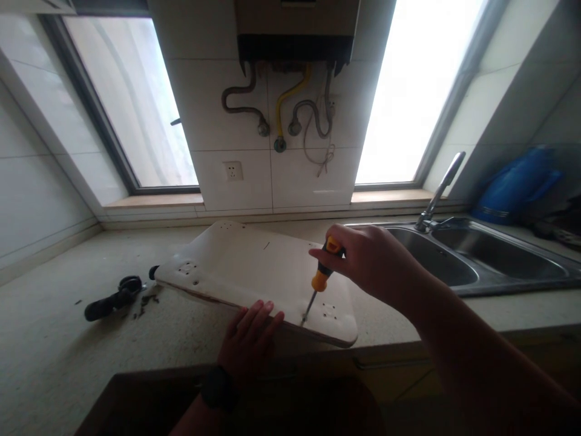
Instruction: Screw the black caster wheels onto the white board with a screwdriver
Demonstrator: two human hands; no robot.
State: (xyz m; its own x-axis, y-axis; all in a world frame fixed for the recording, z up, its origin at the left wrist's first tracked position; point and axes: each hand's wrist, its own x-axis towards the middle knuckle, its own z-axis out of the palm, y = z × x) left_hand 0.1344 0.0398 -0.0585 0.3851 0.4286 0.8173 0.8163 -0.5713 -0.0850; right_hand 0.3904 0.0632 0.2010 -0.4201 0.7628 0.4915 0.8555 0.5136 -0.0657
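Screwdriver (319,281), one, gripped in curled right fingers (331,260), left fingers (260,312) slightly parted on one white panel (245,263)

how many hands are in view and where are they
2. The left hand has its fingers on the near edge of the white panel; the right hand grips the yellow-and-black screwdriver above the panel's right end.

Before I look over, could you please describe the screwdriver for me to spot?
On the counter rests a pale board. Above its near right corner, the right hand holds the screwdriver, pointing down. Patches of yellow set it apart from the black object left of the board.
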